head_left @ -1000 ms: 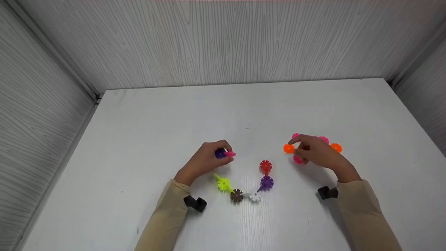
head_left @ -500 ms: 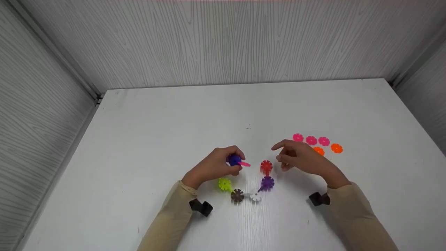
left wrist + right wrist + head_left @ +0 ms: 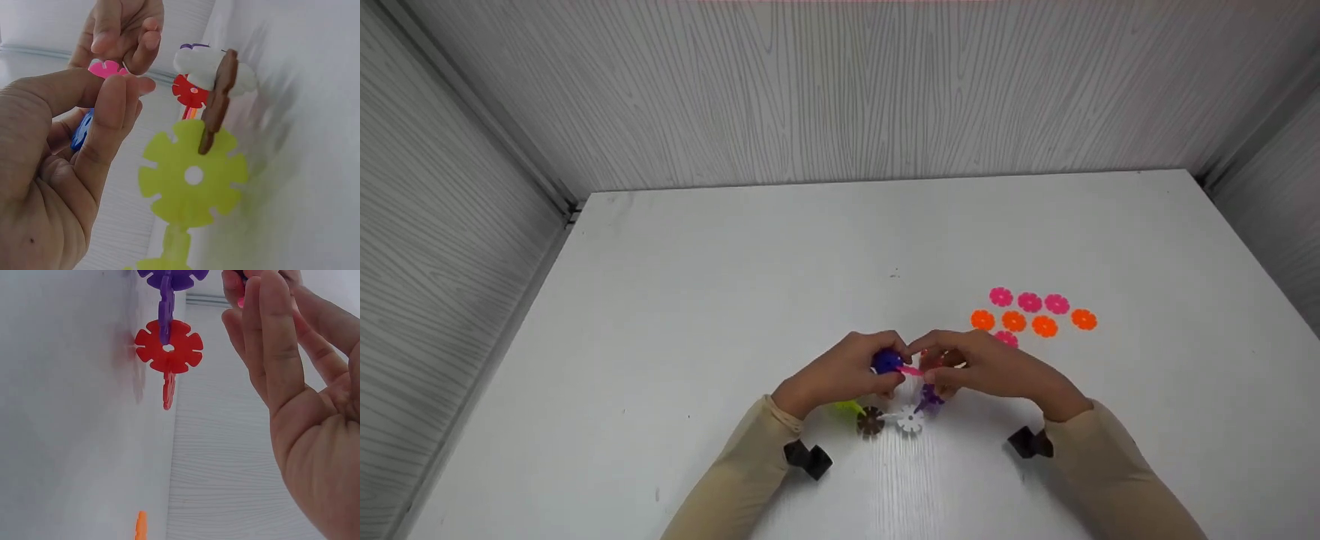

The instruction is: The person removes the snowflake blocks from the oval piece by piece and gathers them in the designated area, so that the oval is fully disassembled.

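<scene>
My left hand (image 3: 844,369) pinches a blue notched plastic disc (image 3: 887,361), a snowflake-type building piece, with a pink disc (image 3: 911,370) sticking out of its right side. Close by that pink disc are the fingertips of my right hand (image 3: 997,365), thumb and forefinger apart. Beneath both hands a curved chain of joined discs stands on the table: lime (image 3: 194,174), brown (image 3: 871,421), white (image 3: 910,420), purple (image 3: 932,395) and red (image 3: 169,346). From the head, my right fingers partly cover the red and purple discs, while my left hand covers much of the lime part.
Right of the hands, several loose pink discs (image 3: 1030,302) and orange discs (image 3: 1045,326) lie flat on the white table (image 3: 720,262). Grained panels (image 3: 840,90) rise behind the table and at both sides. Each wrist carries a small black camera (image 3: 808,459).
My left hand has moved right and toward me with the blue and pink discs. My right hand has come left from the loose discs to meet it, uncovering them.
</scene>
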Available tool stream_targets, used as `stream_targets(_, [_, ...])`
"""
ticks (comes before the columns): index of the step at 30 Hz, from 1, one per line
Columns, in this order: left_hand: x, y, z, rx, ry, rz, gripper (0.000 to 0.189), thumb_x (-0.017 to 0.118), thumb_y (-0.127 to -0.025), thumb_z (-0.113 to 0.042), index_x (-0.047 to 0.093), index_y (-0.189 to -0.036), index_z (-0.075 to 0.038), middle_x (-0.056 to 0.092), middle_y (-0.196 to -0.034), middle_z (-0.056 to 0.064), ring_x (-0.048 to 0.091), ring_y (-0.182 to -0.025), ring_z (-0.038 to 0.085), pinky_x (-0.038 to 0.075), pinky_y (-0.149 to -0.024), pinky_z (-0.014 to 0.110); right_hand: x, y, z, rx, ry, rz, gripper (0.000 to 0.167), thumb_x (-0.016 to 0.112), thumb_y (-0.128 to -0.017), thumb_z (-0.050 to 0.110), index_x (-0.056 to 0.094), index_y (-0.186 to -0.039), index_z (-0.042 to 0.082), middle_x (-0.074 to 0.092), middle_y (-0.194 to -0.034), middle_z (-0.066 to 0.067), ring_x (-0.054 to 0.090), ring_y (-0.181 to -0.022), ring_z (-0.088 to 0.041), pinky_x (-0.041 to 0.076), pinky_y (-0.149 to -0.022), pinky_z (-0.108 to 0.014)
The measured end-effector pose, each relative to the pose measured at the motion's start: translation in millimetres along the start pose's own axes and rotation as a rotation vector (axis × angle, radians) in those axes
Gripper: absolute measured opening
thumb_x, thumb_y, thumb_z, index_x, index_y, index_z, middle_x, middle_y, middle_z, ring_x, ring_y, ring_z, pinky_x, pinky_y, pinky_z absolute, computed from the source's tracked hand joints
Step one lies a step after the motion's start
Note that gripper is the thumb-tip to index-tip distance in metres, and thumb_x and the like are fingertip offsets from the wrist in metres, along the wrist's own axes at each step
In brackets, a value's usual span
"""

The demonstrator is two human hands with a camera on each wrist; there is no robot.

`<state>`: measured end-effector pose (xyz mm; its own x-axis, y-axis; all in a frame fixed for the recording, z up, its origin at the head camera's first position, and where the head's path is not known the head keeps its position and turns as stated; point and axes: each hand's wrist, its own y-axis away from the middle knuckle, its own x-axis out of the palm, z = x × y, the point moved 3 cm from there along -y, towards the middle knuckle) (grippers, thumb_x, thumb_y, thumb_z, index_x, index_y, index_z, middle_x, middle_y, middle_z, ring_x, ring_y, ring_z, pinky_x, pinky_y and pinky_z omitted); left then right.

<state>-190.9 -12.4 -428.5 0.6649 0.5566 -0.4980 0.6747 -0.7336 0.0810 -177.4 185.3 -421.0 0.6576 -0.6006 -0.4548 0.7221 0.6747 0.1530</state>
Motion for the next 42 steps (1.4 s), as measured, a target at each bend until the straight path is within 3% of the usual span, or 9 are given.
stream_targets(11, [5.3,-1.6,-1.5,0.076,-0.047,-0.019,0.02,0.06,-0.088,-0.007,0.059,-0.108,-0.006,0.063,-0.089,0.005,0.051,-0.069,0.006,0.043,-0.063,0.017,11,-2.7,2,-0.067,0.089,0.057,0.028,0.059,-0.096,0.022,0.061,-0.124,0.018,0.07,-0.095,-0.01,0.066,-0.069,-0.01,0.055,-0.069,-0.024])
stream_targets(14, [5.6,-1.7,-2.0,0.074,-0.062,-0.014,0.021,0.06,-0.088,-0.008,0.059,-0.109,-0.007,0.064,-0.093,0.004,0.05,-0.072,0.006,0.043,-0.064,0.017,13,-3.9,2,-0.087,0.118,0.043,0.024,0.058,-0.097,0.021,0.063,-0.12,0.019,0.069,-0.089,-0.007,0.063,-0.064,-0.011,0.054,-0.066,-0.023])
stream_targets(20, [5.3,-0.9,-0.6,0.064,-0.075,0.013,0.025,0.064,-0.091,-0.017,0.058,-0.113,-0.009,0.065,-0.099,0.004,0.053,-0.075,0.005,0.046,-0.067,0.017,11,-4.3,0,-0.087,0.143,0.004,0.021,0.057,-0.097,0.022,0.064,-0.116,0.018,0.066,-0.08,-0.007,0.061,-0.067,-0.027,0.051,-0.062,-0.021])
stream_targets(27, [1.3,0.3,-2.9,0.124,-0.116,-0.007,0.027,0.067,-0.09,-0.02,0.059,-0.113,-0.009,0.066,-0.095,0.005,0.05,-0.071,0.005,0.043,-0.065,0.017,7,-3.3,1,-0.112,0.159,-0.057,0.021,0.057,-0.097,0.018,0.066,-0.116,0.017,0.06,-0.071,-0.006,0.052,-0.059,-0.014,0.045,-0.057,-0.019])
stream_targets(33, [-3.6,2.1,-7.3,0.144,-0.106,0.005,0.024,0.066,-0.09,-0.021,0.063,-0.109,-0.007,0.064,-0.088,0.003,0.047,-0.067,0.003,0.04,-0.061,0.016,8,-3.0,8,-0.187,0.129,-0.071,0.022,0.056,-0.097,0.015,0.067,-0.117,0.013,0.06,-0.068,-0.007,0.054,-0.057,-0.031,0.045,-0.055,-0.018])
stream_targets(36, [-9.9,3.9,-8.3,0.17,-0.072,0.027,0.024,0.065,-0.091,-0.02,0.064,-0.109,-0.005,0.062,-0.086,0.005,0.046,-0.067,0.005,0.039,-0.061,0.018,6,-1.1,11,-0.208,0.129,-0.076,0.023,0.056,-0.097,0.014,0.066,-0.117,0.011,0.06,-0.067,-0.009,0.055,-0.055,-0.029,0.046,-0.055,-0.02])
stream_targets(39, [-26.4,10.6,-1.9,0.165,-0.084,-0.042,0.025,0.064,-0.091,-0.02,0.064,-0.111,-0.005,0.065,-0.095,0.009,0.049,-0.075,0.007,0.042,-0.066,0.019,-5,5.1,10,-0.178,0.113,-0.128,0.023,0.055,-0.098,0.014,0.065,-0.117,0.008,0.064,-0.074,-0.01,0.057,-0.055,-0.02,0.049,-0.057,-0.023])
stream_targets(42, [-53.4,23.9,7.9,0.096,-0.083,-0.212,0.025,0.066,-0.091,-0.018,0.065,-0.113,-0.007,0.067,-0.104,0.012,0.052,-0.08,0.012,0.046,-0.07,0.024,-29,17.1,4,-0.135,0.081,-0.256,0.022,0.055,-0.098,0.012,0.063,-0.118,0.007,0.067,-0.081,-0.011,0.058,-0.057,-0.013,0.051,-0.058,-0.024])
